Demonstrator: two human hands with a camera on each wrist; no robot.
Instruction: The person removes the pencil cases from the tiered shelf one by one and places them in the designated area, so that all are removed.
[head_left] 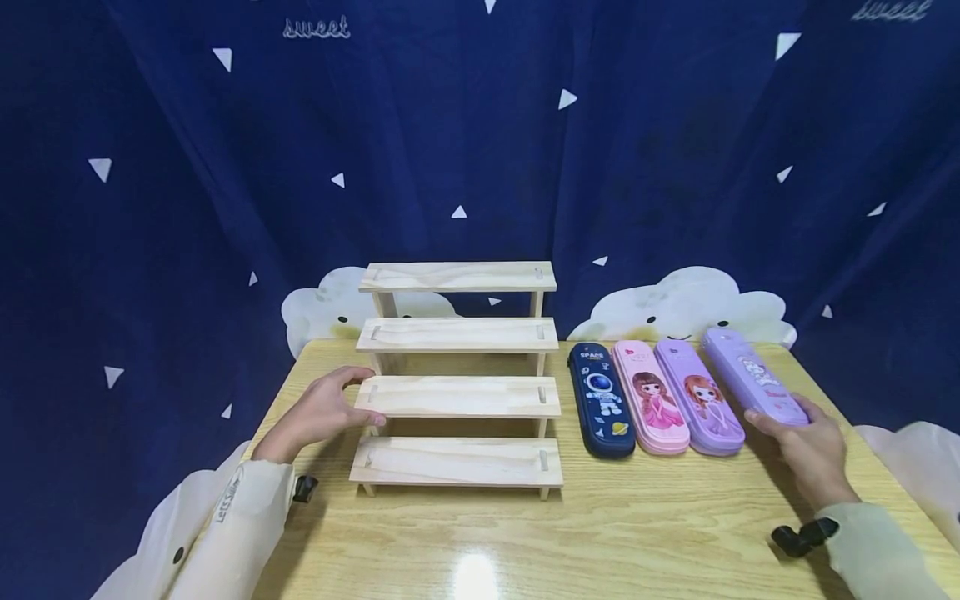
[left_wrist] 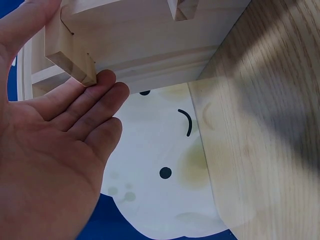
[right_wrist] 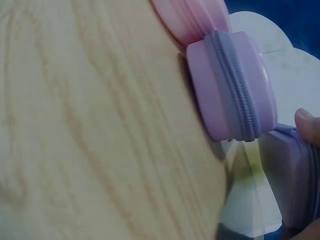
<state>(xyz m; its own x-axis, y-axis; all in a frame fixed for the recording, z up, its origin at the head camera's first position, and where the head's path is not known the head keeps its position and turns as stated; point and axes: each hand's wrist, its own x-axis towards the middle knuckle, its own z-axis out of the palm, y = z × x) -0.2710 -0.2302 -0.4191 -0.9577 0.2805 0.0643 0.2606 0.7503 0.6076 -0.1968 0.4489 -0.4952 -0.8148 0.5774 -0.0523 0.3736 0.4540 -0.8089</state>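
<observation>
On the table stands a four-tiered wooden display stand (head_left: 457, 396) of pale wood. My left hand (head_left: 324, 410) holds the left end of its second-lowest shelf, thumb at the front edge and fingers at the back. In the left wrist view the fingers (left_wrist: 102, 102) lie against a wooden piece of the stand (left_wrist: 70, 52). At the right, my right hand (head_left: 813, 450) grips the near end of a light purple pencil case (head_left: 753, 375) with a white cartoon figure. That case leans at a slant, its far end near the table's back edge.
Left of the gripped case lie a purple pencil case (head_left: 701, 396) with a girl, a pink pencil case (head_left: 651, 396) with a girl, and a dark blue astronaut pencil case (head_left: 602, 400). A navy curtain (head_left: 450, 125) with white clouds hangs behind the wooden table (head_left: 600, 533).
</observation>
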